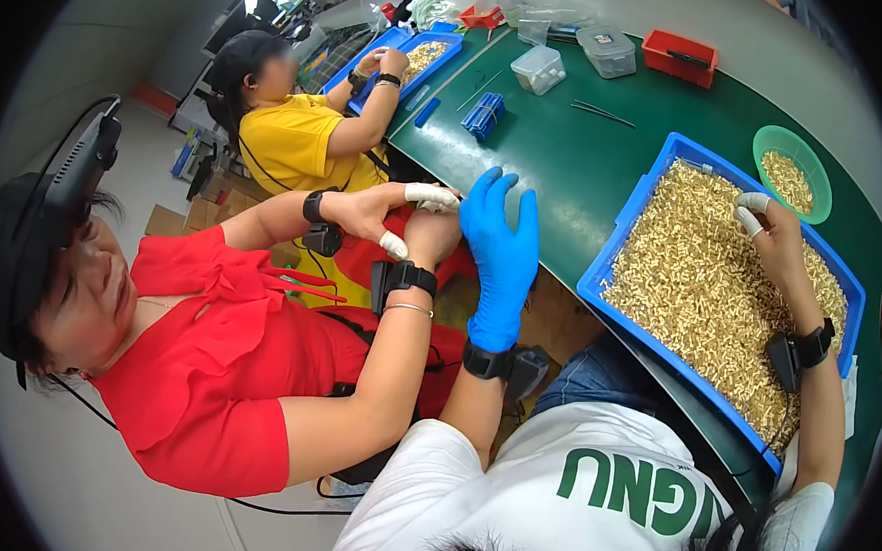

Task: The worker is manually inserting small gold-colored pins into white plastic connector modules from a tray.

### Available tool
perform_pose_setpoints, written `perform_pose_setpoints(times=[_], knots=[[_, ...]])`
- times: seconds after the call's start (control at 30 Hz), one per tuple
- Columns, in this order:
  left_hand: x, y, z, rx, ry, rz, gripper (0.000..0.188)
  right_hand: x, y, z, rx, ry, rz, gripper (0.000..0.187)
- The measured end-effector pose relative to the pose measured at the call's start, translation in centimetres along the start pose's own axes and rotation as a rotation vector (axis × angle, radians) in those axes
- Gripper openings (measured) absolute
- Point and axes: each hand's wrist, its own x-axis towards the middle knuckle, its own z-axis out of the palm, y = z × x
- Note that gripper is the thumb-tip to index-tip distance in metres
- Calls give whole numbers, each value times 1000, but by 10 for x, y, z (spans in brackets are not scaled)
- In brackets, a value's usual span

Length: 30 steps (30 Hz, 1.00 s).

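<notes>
My left hand, in a blue glove, is raised beyond the table's near edge. Its fingers point up, spread apart, with nothing visible in them. Close beside it are a co-worker's hands, with white finger covers. Bare apart from white covers on the thumb and a finger, my right hand reaches over a blue tray full of small brass-coloured metal pieces. Its thumb and fingertip are drawn close together at the heap; anything between them is too small to make out. Black straps circle both my wrists.
On the green table stand a green bowl of brass pieces, a red bin, clear plastic boxes, tweezers and a blue rack. Co-workers in red and yellow sit to my left.
</notes>
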Motion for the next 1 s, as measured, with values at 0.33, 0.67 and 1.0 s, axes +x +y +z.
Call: perform_pose_setpoints(times=[0.33, 0.67, 1.0], knots=[[-32, 14, -22, 401, 15, 32, 26, -1, -8, 0, -66, -52, 2, 12], [-15, -11, -14, 412, -43, -43, 37, -1, -10, -3, -102, -46, -38, 10], [100, -95, 35, 25, 614, -619, 82, -4, -17, -4, -185, -64, -100, 11]])
